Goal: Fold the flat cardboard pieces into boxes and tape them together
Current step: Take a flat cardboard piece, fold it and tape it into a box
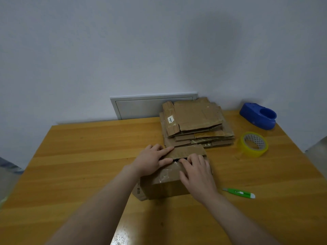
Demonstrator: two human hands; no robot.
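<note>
A small cardboard box (pixel 166 184) stands on the wooden table (pixel 79 156) in front of me, with old clear tape on its top. My left hand (pixel 152 160) presses flat on the far flap (pixel 187 151), fingers straight. My right hand (pixel 197 171) lies on the near flap, fingertips at the seam between the two flaps. Behind the box lies a stack of flat cardboard pieces (pixel 196 121). A roll of yellow tape (pixel 254 144) sits to the right of the stack.
A blue tape dispenser (pixel 259 116) rests at the table's far right corner. A green utility knife (pixel 238 192) lies right of the box. A grey wall panel (pixel 141 106) is behind the table.
</note>
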